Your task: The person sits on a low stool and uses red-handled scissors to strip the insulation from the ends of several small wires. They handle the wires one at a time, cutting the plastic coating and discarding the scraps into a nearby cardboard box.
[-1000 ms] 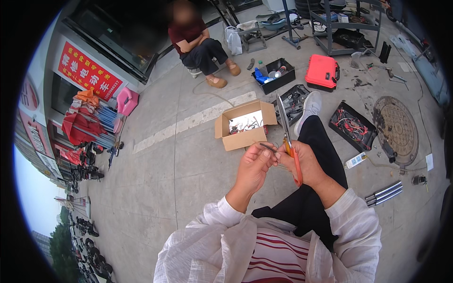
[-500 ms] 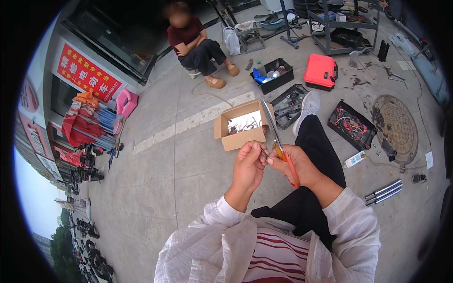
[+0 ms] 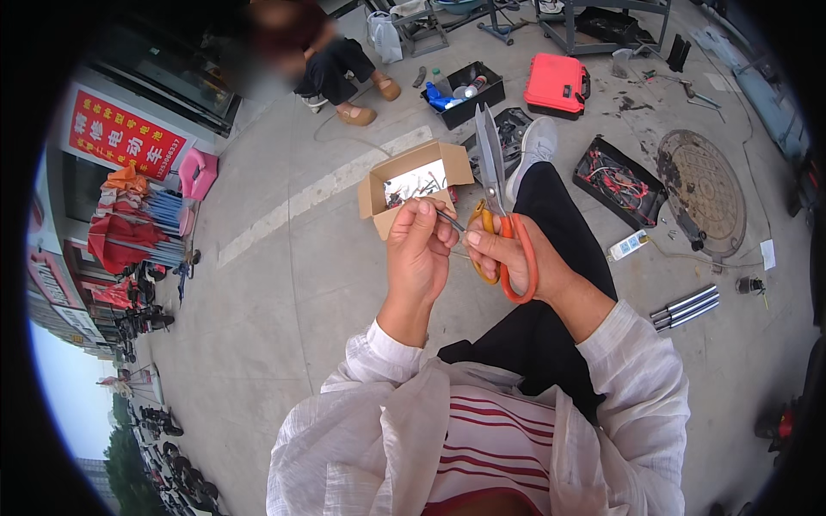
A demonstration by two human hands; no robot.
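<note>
My left hand (image 3: 419, 254) pinches a short dark cable (image 3: 449, 221) between thumb and fingers. The cable slants down toward my right thumb, and I cannot tell what its far tip touches. Scissors (image 3: 491, 163) with orange-red and yellow-orange handles hang in my right hand (image 3: 520, 256), which is closed around them. Their long blades point up and away from me, close together. Behind my hands sits an open cardboard box (image 3: 385, 225), with small dark and red wire pieces on a white surface inside.
Beyond the box stand a black bin (image 3: 482, 105) of bottles and a red hard case (image 3: 557, 84). To the right are a black tray (image 3: 602, 199) of red wires, a manhole cover (image 3: 701, 193) and metal tubes (image 3: 687, 307). A person (image 3: 340, 73) sits at the far left.
The whole view has shifted, so the scene sits higher and further left. My hands have drawn slightly apart, more cable shows, and the scissors' handles show wider apart in my right hand.
</note>
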